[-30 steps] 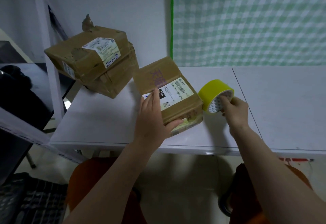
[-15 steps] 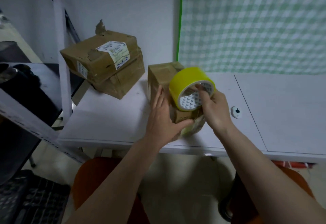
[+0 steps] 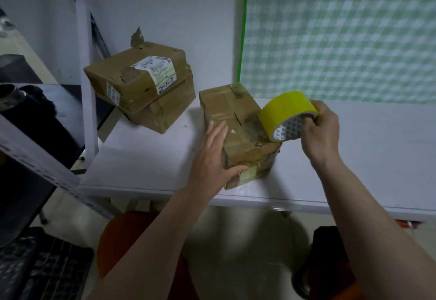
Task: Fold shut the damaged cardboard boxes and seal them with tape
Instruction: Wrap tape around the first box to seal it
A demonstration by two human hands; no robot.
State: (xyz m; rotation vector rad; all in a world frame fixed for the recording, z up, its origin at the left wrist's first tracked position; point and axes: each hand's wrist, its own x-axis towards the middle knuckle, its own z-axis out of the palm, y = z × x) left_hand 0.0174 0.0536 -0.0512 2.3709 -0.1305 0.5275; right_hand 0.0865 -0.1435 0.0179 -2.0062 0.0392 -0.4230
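With the box (image 3: 238, 134) steadied by spread left fingers (image 3: 215, 134), the tape (image 3: 286, 115) pinched in the right fingers (image 3: 316, 113) is best started across the seam.

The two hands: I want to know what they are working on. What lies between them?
In the head view, the small cardboard box lies between them: the left hand rests against its near-left side, and the right hand holds the yellow tape roll over its right edge.

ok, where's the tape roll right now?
Head view, right of centre: the yellow tape roll is held in the right hand, over the right edge of the near cardboard box on the white table.
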